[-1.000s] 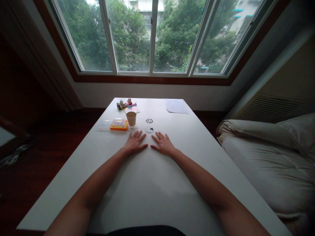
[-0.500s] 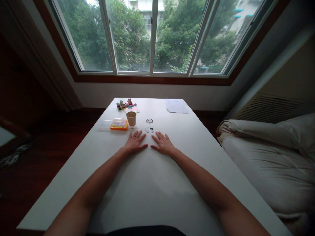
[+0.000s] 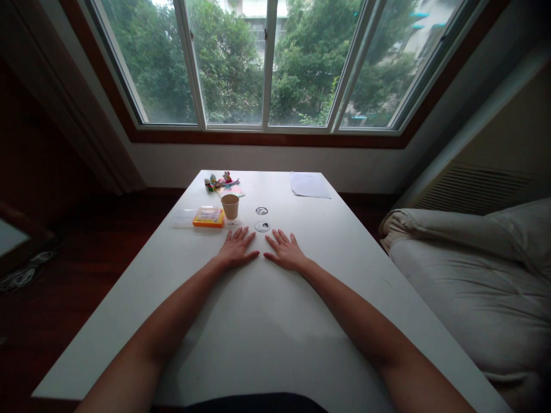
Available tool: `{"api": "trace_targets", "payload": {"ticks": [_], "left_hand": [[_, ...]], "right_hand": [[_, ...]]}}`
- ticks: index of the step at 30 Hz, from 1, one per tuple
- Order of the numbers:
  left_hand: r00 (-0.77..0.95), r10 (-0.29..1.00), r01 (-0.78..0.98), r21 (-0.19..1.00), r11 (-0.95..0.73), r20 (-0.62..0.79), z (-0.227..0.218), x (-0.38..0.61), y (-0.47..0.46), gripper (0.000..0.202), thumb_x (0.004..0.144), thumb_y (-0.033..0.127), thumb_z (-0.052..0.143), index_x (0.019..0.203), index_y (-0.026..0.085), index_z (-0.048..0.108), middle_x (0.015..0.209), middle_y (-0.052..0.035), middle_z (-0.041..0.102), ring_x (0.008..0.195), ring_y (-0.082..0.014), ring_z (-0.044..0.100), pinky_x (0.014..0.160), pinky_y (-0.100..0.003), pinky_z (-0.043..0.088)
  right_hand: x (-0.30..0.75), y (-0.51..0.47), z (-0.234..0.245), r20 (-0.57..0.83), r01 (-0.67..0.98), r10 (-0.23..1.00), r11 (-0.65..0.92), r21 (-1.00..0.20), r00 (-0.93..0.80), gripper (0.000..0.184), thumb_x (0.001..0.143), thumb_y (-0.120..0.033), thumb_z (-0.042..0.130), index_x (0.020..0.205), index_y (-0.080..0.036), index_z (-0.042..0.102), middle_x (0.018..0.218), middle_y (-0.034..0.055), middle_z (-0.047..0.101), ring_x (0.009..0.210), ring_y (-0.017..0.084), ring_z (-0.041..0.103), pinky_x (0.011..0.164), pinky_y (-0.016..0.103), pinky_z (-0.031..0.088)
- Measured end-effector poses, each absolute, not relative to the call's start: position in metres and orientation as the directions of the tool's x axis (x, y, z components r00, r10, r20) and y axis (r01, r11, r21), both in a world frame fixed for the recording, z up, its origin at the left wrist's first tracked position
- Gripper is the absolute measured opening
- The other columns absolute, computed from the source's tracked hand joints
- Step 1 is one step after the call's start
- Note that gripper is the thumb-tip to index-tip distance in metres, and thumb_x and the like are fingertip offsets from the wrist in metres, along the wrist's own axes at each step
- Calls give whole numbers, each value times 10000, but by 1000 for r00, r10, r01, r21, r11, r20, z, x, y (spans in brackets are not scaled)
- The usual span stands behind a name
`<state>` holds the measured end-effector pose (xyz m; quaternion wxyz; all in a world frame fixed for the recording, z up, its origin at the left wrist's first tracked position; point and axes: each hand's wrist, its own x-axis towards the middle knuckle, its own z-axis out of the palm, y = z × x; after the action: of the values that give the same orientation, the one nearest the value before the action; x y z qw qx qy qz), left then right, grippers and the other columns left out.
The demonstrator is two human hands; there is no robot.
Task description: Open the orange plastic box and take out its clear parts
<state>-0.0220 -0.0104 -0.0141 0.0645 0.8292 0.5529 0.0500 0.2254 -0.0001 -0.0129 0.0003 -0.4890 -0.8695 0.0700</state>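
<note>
Centrally, left hand, right hand flat, fingers splayed empty, table edges well apart.

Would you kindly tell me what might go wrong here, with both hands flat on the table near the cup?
1. The cup stands just beyond the left hand; a forward reach might tip it, and its contents cannot be seen.
2. Two small discs lie just past the right hand; a sweep could slide them toward the cup.
</note>
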Motion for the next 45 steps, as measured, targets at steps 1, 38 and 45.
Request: {"api": "trace_targets", "payload": {"ticks": [1,38,45], "left_hand": [[386,923,910,164,-382,8,-14,-22,-10,864,880,788,298,1586,296,226,1671,-52,118,1536,-320,49,1225,-528,25],[378,924,916,166,-365,-52,-14,-19,-9,873,865,809,273,1584,317,217,1672,-68,92,1533,-345,33,1190,-630,22],[330,944,932,168,-322,-24,-18,-14,-10,796,904,756,251,1570,320,261,1672,-62,103,1532,-346,50,1186,-638,30]], "right_hand": [[225,0,-13,-68,851,851,511,-122,-520,846,908,-791,193,1596,-301,156,1670,74,25,1537,311,4,1198,598,-4],[228,-2,-10,-21,848,854,512,-138,-519,858,889,-808,243,1582,-303,229,1666,68,99,1535,306,58,1212,554,43],[229,-1,-12,-14,848,856,510,-143,-517,849,890,-808,247,1578,-311,239,1665,67,109,1534,304,73,1212,551,46]]}}
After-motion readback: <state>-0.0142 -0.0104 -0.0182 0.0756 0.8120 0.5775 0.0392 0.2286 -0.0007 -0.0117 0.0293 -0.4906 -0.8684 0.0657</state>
